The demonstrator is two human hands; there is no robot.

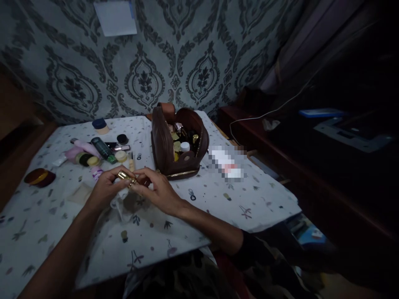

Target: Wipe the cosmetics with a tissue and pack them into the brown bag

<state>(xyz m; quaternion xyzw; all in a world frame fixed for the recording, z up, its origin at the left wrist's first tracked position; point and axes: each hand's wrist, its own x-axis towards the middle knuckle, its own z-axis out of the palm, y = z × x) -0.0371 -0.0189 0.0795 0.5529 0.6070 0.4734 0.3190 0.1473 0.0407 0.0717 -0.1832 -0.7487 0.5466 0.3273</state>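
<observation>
Over the front of the table, my left hand (104, 187) and my right hand (159, 192) meet around a small shiny gold lipstick tube (125, 176). Fingers of both hands are closed on it, the left at its left end and the right at its right end. Below them hangs a crumpled white cloth or tissue (121, 208); which hand holds it I cannot tell. Just behind stands an open brown cosmetic bag (162, 145), unzipped, with a white-capped jar (185, 146), a gold-topped item (195, 138) and other small items inside.
Left of the bag lie a dark green bottle (102, 148), a pink tube (85, 147), a small black jar (122, 139), a blue-lidded jar (100, 126) and a brown round container (40, 177). A blurred-out item (226, 162) lies right of the bag. A white cable (271, 111) runs behind.
</observation>
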